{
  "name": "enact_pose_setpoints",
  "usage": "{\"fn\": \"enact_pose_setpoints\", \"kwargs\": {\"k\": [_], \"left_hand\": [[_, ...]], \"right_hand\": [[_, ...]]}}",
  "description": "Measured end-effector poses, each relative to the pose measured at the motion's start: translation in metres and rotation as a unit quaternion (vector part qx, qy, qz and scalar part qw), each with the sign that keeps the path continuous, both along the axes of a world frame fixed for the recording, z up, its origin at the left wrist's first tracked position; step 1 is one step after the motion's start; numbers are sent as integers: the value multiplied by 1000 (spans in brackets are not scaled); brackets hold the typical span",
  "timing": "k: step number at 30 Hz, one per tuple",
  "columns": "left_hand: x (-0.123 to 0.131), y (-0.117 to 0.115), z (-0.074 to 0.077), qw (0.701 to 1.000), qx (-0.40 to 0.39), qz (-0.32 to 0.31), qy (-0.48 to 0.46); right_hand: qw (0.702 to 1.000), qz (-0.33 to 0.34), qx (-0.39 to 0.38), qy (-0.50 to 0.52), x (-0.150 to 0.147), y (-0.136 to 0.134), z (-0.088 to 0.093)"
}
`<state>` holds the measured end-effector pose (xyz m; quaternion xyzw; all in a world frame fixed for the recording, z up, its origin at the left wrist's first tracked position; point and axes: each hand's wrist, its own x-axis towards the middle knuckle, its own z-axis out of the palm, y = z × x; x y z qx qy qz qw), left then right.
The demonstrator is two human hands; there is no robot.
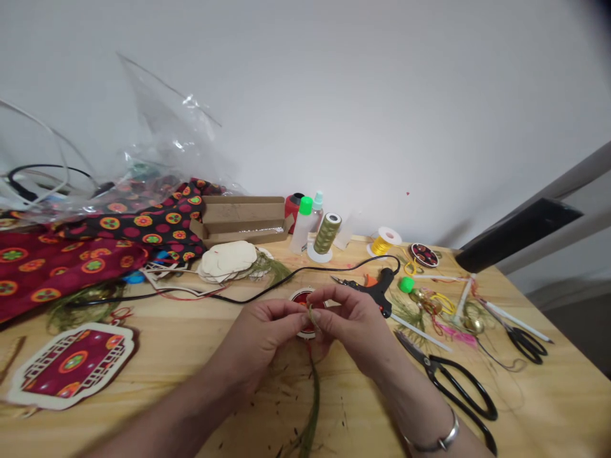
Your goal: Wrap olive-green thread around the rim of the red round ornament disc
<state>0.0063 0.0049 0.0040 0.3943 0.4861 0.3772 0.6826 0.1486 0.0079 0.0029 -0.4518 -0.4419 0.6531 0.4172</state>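
Head view: two bare hands work close together over a wooden table (191,356). Left hand (261,332): thumb and forefinger brought together, almost no gap, tips pinching a thin olive thread (311,314). Right hand (356,323): thumb and forefinger also nearly closed, on the same thread just beside the left tips; its other fingers curl loosely. Round framed piece (300,296), pale rim and dark red middle, sits right behind the fingertips, between the hands; rim shows above and below them, centre mostly covered. Can't tell if it rests on the table or is held up by hidden fingers. Red cord (310,357) at its lower edge, olive tassel (312,410) trailing down from there toward the viewer, between the forearms. Silver bracelet (449,436) on right wrist.

Around: black glue gun (380,296) just past the right hand, large black scissors (429,364) beside the right forearm, smaller scissors (525,343) farther right. Green thread spool (328,234) and green-capped bottle (301,232) stand behind the hands, yellow spool (386,240) to their right. Stack of cream cutouts (229,259) left of those, in front of an open cardboard box (245,221). Far left: framed plaque (74,362) lying flat, patterned cloth (71,264) behind it.
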Motion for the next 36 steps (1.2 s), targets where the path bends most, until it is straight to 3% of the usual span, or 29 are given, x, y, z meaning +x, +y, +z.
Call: {"fn": "enact_pose_setpoints", "kwargs": {"k": [8,14,25,30,36], "left_hand": [[0,-1,0,999,18,-23,23],[-1,0,-3,999,33,-15,20],[1,0,1,999,22,-18,21],[1,-1,3,999,-30,-23,17],[2,-2,0,1000,-18,-17,-5]], "right_hand": [[998,-47,-13,-47,-1,1,1],[996,-59,38,-51,0,3,4],[993,-81,48,-70,5,4,5],[984,-78,95,-131,5,3,2],[972,-65,142,-177,4,0,1]]}}
